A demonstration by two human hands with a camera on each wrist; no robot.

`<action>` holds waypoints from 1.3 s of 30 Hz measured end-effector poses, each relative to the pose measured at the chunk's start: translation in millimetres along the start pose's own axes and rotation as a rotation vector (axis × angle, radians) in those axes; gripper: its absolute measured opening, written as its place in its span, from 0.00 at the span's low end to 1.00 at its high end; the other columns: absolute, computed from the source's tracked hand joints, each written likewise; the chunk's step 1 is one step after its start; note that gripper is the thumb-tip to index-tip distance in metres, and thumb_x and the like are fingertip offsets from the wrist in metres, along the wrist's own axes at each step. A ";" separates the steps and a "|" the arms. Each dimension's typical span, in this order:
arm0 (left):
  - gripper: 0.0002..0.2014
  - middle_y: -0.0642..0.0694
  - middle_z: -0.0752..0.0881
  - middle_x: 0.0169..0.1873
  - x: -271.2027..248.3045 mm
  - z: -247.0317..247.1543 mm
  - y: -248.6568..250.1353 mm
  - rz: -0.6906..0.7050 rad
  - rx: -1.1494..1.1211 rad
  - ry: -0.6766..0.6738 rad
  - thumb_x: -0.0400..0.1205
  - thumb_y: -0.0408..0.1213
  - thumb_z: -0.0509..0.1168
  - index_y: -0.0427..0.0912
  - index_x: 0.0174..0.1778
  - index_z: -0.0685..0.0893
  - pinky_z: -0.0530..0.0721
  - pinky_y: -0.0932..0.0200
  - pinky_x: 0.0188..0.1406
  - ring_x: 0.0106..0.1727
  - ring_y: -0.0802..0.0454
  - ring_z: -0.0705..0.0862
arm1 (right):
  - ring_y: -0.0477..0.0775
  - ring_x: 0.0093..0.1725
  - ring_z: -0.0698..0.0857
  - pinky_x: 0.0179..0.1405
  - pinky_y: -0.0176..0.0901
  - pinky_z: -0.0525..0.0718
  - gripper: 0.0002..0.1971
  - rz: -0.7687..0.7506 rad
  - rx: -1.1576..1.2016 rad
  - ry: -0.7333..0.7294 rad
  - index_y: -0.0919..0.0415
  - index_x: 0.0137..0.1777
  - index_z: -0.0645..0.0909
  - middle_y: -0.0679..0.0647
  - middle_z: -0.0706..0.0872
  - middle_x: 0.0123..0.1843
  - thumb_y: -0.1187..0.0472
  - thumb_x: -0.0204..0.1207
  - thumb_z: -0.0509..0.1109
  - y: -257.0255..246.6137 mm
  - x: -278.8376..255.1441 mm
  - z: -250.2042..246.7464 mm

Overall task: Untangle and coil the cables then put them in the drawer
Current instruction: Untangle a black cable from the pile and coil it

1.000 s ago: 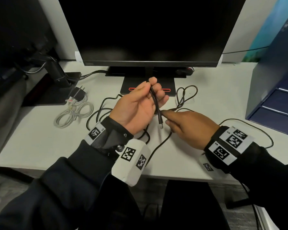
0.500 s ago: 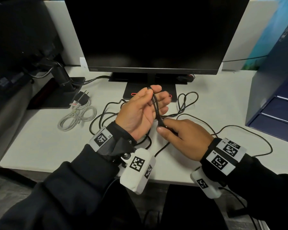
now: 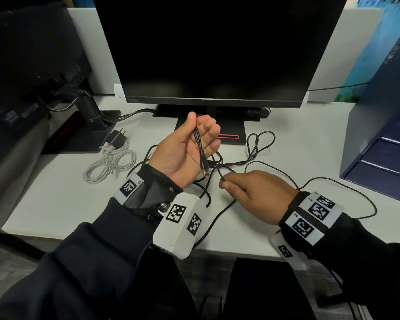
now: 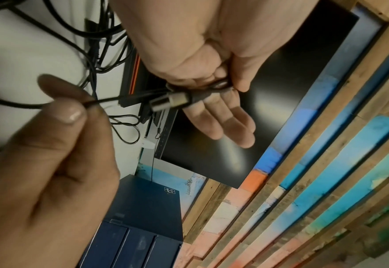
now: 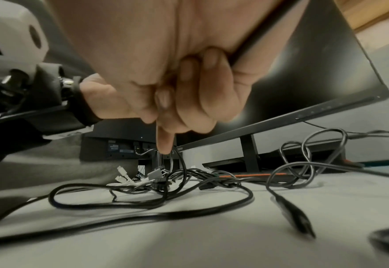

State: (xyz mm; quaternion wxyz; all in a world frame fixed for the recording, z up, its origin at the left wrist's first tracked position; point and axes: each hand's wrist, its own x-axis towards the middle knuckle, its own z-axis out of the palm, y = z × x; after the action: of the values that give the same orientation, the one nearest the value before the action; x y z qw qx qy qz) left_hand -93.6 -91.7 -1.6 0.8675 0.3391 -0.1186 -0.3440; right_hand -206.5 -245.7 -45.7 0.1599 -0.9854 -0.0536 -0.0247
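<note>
Head view: my left hand [image 3: 185, 151] is up over the desk [image 3: 56, 199], palm toward me, thumb pinching a few folded strands of the black cable [image 3: 200, 144]; its USB plug [image 3: 204, 172] hangs below my palm. My right hand [image 3: 256, 192] pinches one strand of the same cable just right of the plug. Rest of it sprawls in loops on the desk btwn my hands and the monitor [image 3: 217, 49] stand. White cable [image 3: 109, 165] lies coiled w/ its charger to the left, apart. Drawer unit [image 3: 379, 144] sits at right, drawers closed. Vs 0.5 s ago: plug now dangles free, and my right hand has dropped lower and off to the right.

Left wrist: thumb clamps the strands against my curled forefinger, other fingers [image 4: 223, 123] loose and straight; plug [image 4: 170, 101] points at my right hand [image 4: 51, 154], whose thumb and forefinger nip the strand.

Right wrist: fingers [image 5: 189, 94] curled, forefinger pointing down; tangle [image 5: 166, 190] on desk beneath, white plugs mixed in.
</note>
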 end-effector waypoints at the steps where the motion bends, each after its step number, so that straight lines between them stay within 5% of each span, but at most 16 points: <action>1: 0.16 0.49 0.88 0.32 0.1 -0.8 -1.8 -0.014 -0.017 0.017 0.91 0.44 0.54 0.39 0.49 0.82 0.89 0.63 0.35 0.34 0.59 0.90 | 0.49 0.37 0.79 0.37 0.46 0.76 0.19 -0.009 -0.024 -0.029 0.52 0.53 0.80 0.48 0.80 0.34 0.44 0.89 0.50 -0.9 0.1 2.3; 5: 0.09 0.48 0.87 0.37 4.5 -10.9 -3.9 -0.083 -0.111 0.055 0.90 0.36 0.56 0.36 0.57 0.80 0.87 0.63 0.32 0.34 0.57 0.89 | 0.47 0.34 0.76 0.31 0.42 0.68 0.18 -0.032 -0.085 -0.093 0.51 0.51 0.78 0.46 0.77 0.33 0.45 0.90 0.49 -1.5 -0.7 9.7; 9: 0.12 0.42 0.90 0.46 6.7 -15.4 -7.4 -0.038 -0.046 0.013 0.87 0.25 0.52 0.33 0.63 0.77 0.90 0.57 0.45 0.47 0.50 0.91 | 0.48 0.33 0.74 0.34 0.46 0.68 0.17 -0.049 -0.105 -0.100 0.51 0.51 0.77 0.45 0.76 0.33 0.45 0.90 0.49 -3.9 -1.1 6.0; 15: 0.12 0.37 0.91 0.55 8.8 -20.9 -19.8 0.105 0.111 0.049 0.90 0.27 0.53 0.34 0.63 0.81 0.89 0.56 0.53 0.58 0.43 0.90 | 0.53 0.39 0.77 0.40 0.49 0.76 0.15 -0.082 -0.121 -0.087 0.52 0.53 0.75 0.50 0.83 0.42 0.47 0.90 0.49 -14.7 -4.5 -0.2; 22: 0.12 0.38 0.90 0.57 8.4 -23.4 -34.9 0.197 0.215 0.101 0.90 0.32 0.56 0.36 0.67 0.80 0.88 0.57 0.56 0.61 0.43 0.89 | 0.53 0.38 0.76 0.40 0.50 0.75 0.12 -0.084 -0.083 -0.109 0.51 0.52 0.75 0.48 0.81 0.41 0.48 0.89 0.52 -25.1 -9.1 -3.0; 26: 0.11 0.40 0.92 0.48 6.2 -27.9 -46.6 0.301 0.593 0.020 0.89 0.28 0.59 0.36 0.62 0.84 0.88 0.59 0.49 0.50 0.45 0.92 | 0.50 0.36 0.75 0.37 0.49 0.75 0.11 -0.124 -0.057 -0.011 0.49 0.44 0.74 0.44 0.77 0.37 0.50 0.86 0.57 -27.0 -10.4 -18.6; 30: 0.11 0.48 0.86 0.30 3.0 -31.0 -48.5 0.263 1.003 -0.112 0.89 0.32 0.60 0.35 0.47 0.85 0.84 0.58 0.35 0.30 0.51 0.83 | 0.49 0.37 0.81 0.34 0.46 0.80 0.11 -0.121 -0.128 0.195 0.43 0.50 0.84 0.43 0.86 0.41 0.47 0.82 0.59 -14.6 -9.7 -35.7; 32: 0.16 0.45 0.83 0.27 0.8 -29.7 -49.0 0.211 1.034 -0.199 0.91 0.38 0.56 0.38 0.39 0.81 0.78 0.55 0.30 0.25 0.51 0.75 | 0.49 0.37 0.82 0.32 0.44 0.77 0.12 -0.088 -0.172 0.266 0.41 0.50 0.85 0.43 0.84 0.39 0.46 0.83 0.60 -5.6 -7.7 -39.8; 36: 0.23 0.45 0.78 0.25 -0.9 -23.8 -48.4 0.097 1.012 -0.215 0.91 0.47 0.50 0.37 0.39 0.82 0.73 0.59 0.27 0.27 0.49 0.71 | 0.46 0.34 0.73 0.30 0.41 0.70 0.07 -0.041 -0.196 0.364 0.43 0.45 0.85 0.42 0.79 0.36 0.47 0.82 0.67 4.6 -2.6 -36.3; 39: 0.19 0.43 0.74 0.24 -1.4 -22.3 -43.6 0.048 0.981 -0.202 0.88 0.43 0.55 0.35 0.38 0.82 0.71 0.62 0.25 0.28 0.49 0.71 | 0.46 0.35 0.74 0.32 0.42 0.71 0.07 -0.015 -0.149 0.409 0.45 0.45 0.83 0.43 0.80 0.38 0.46 0.81 0.66 7.2 0.5 -32.0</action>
State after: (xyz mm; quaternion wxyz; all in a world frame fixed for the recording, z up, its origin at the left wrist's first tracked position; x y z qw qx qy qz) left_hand -107.3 -102.8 -47.3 0.5976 0.6693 -0.3575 -0.2589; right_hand -206.2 -262.6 -17.5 0.0938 -0.9686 -0.0253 -0.2290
